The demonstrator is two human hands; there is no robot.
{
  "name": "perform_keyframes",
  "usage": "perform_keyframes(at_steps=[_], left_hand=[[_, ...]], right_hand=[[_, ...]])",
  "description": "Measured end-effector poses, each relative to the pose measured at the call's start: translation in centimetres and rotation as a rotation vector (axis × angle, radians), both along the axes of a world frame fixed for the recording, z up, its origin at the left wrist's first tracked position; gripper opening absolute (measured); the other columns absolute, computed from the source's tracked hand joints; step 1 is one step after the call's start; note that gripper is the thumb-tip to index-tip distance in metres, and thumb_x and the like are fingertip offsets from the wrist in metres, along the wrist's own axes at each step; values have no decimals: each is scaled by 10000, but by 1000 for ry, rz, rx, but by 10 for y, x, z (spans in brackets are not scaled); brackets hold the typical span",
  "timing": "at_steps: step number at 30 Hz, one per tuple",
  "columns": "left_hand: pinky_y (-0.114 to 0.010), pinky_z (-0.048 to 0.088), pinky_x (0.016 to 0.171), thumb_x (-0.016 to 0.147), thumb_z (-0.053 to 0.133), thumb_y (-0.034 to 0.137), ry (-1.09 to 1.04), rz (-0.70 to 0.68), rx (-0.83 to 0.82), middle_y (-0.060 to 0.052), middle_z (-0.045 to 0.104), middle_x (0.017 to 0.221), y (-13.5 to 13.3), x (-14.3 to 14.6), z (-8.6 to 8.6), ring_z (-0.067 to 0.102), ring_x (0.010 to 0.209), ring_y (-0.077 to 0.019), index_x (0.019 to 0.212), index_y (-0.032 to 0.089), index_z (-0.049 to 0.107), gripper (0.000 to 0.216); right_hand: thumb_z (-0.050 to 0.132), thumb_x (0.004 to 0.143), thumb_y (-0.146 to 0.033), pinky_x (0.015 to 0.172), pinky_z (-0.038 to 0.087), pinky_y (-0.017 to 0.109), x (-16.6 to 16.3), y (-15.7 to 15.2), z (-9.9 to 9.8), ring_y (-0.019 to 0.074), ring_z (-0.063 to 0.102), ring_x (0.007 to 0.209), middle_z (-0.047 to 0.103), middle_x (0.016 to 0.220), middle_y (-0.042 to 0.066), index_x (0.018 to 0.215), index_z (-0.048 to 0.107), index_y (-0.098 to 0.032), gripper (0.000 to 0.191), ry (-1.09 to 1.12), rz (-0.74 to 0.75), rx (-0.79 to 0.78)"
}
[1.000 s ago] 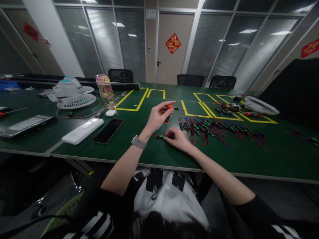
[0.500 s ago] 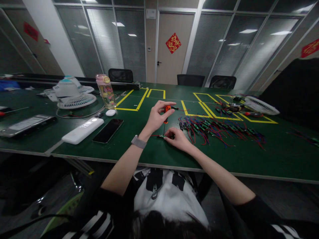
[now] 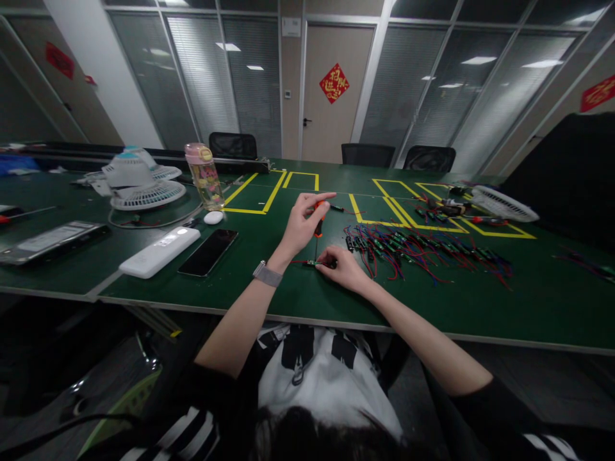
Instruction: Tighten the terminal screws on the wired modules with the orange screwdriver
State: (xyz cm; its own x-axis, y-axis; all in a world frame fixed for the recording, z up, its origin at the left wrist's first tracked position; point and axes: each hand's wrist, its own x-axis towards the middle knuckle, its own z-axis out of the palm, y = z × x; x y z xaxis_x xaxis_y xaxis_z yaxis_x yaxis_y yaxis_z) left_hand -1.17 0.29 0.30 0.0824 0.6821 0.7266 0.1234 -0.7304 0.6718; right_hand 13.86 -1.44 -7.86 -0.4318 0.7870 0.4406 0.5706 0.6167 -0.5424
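My left hand (image 3: 306, 219) grips the orange and black handle of a screwdriver (image 3: 319, 229) between thumb and fingers. The screwdriver stands nearly upright, its thin shaft reaching down to a small green circuit board (image 3: 311, 263) on the table. Red wire runs out from the board's left side. My right hand (image 3: 342, 266) pinches the board's right end against the tabletop, and its fingers cover that end. Just beyond the right hand lies a row of several similar boards with red and blue wires (image 3: 403, 246). One more wired board (image 3: 337, 209) is behind the left hand.
Left of my hands lie a black phone (image 3: 208, 252), a white power bank (image 3: 160, 251) and a small white case (image 3: 213, 218). A pink-lidded bottle (image 3: 205, 178) and white fans (image 3: 144, 182) stand farther left. Yellow tape outlines (image 3: 408, 224) mark the green table (image 3: 269, 288).
The fingers of my left hand have shifted around the screwdriver handle, the thumb now covering more of its top. My right hand and the circuit board have stayed in place.
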Motion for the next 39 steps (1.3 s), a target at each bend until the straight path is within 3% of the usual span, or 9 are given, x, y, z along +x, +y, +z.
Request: perform_keyframes(at_steps=[5, 9, 14, 17, 20, 26, 30, 33, 39], left_hand=[[-288, 541, 759, 924, 406, 202, -78, -206, -121, -88, 638, 1124, -1, 3, 2, 642, 901, -139, 1201, 197, 575, 325], [-251, 531, 714, 835, 594, 237, -67, -111, -72, -60, 662, 1001, -1, 3, -1, 622, 806, -116, 1128, 186, 619, 298], [-268, 510, 829, 845, 587, 261, 9, -30, -1, -77, 607, 1146, 2, 1, -1, 585, 1034, -155, 1082, 214, 661, 252], [-313, 506, 888, 908, 465, 220, -32, -144, -54, -87, 597, 1222, 0, 2, 1, 582, 1097, -166, 1144, 204, 625, 286], [-327, 541, 831, 911, 457, 232, -72, -255, -131, -101, 631, 1179, -4, 3, 2, 637, 989, -162, 1199, 181, 582, 317], [-285, 536, 790, 827, 607, 260, -26, -56, -10, -84, 637, 1104, -2, 1, 1, 618, 963, -160, 1042, 188, 674, 237], [-323, 529, 860, 892, 484, 216, -59, -178, -67, -80, 622, 1189, -1, 2, 1, 598, 1074, -174, 1125, 214, 635, 278], [-319, 551, 805, 883, 497, 216, -96, -249, -133, -93, 646, 1155, -3, 4, 1, 645, 971, -163, 1189, 198, 591, 321], [-269, 525, 778, 781, 652, 239, -52, -41, -38, -49, 702, 972, -4, 2, 2, 636, 824, -121, 1028, 184, 676, 254]], right_hand=[[656, 733, -160, 585, 376, 232, 0, 1, -1, 118, 493, 622, 551, 683, -12, 732, 597, -167, 60, 6, 5, -5], [656, 731, -153, 588, 376, 233, 0, 0, 0, 118, 491, 623, 551, 676, -13, 728, 596, -169, 62, -8, -2, -3], [654, 733, -156, 589, 377, 235, 0, 0, 0, 121, 497, 625, 557, 680, -12, 734, 590, -170, 65, -7, -3, -6], [651, 735, -154, 586, 375, 234, 0, 0, 0, 120, 496, 621, 557, 681, -12, 733, 590, -168, 62, -9, -2, -6], [654, 733, -152, 587, 372, 234, 0, -1, 1, 119, 492, 618, 553, 675, -13, 728, 590, -167, 66, -11, -3, 0], [659, 730, -149, 593, 370, 234, 0, -1, 1, 119, 492, 622, 554, 674, -13, 735, 595, -164, 66, -19, -10, 1], [656, 734, -152, 590, 370, 233, 0, -1, 2, 119, 492, 620, 551, 673, -14, 735, 595, -166, 62, -21, -5, -6], [651, 739, -156, 594, 374, 237, 0, -1, 3, 122, 496, 623, 554, 673, -13, 737, 594, -168, 58, -21, -4, -11], [658, 727, -143, 594, 381, 236, 0, -1, 2, 122, 503, 627, 551, 672, -16, 725, 592, -172, 72, -14, -6, -5]])
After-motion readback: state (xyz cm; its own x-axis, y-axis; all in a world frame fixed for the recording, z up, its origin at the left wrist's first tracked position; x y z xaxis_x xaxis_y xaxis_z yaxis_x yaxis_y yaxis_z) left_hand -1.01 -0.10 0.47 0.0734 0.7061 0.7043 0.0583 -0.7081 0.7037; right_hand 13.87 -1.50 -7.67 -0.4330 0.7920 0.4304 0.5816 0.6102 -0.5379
